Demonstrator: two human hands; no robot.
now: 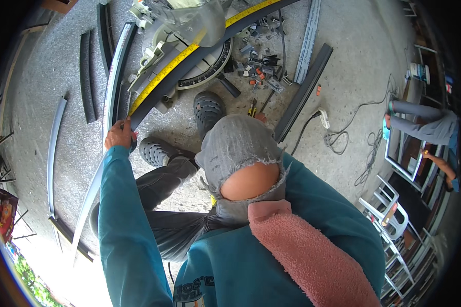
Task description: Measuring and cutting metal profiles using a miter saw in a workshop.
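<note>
My left hand (119, 135) is closed at the near end of a long dark metal profile (210, 53), holding a tape measure whose yellow blade (171, 65) runs along it. Both cross a mitre saw (205, 77) with a clear guard (194, 23). Of my right hand (260, 117) only a small part shows beyond frayed grey cloth (241, 138) with bare skin in a large hole. Beside that hand is a yellow and black cutter knife (252, 108). Whether the hand grips it is hidden. A pink towel (302, 240) hangs over my teal top.
Metal strips (87, 77) lie on the concrete at left, and dark rails (305, 92) at right. Small brackets and offcuts (261, 61) are scattered beyond the saw. A cable (338, 138) and power strip (323, 118) lie further right. Another person (425, 125) is near a white chair (392, 210).
</note>
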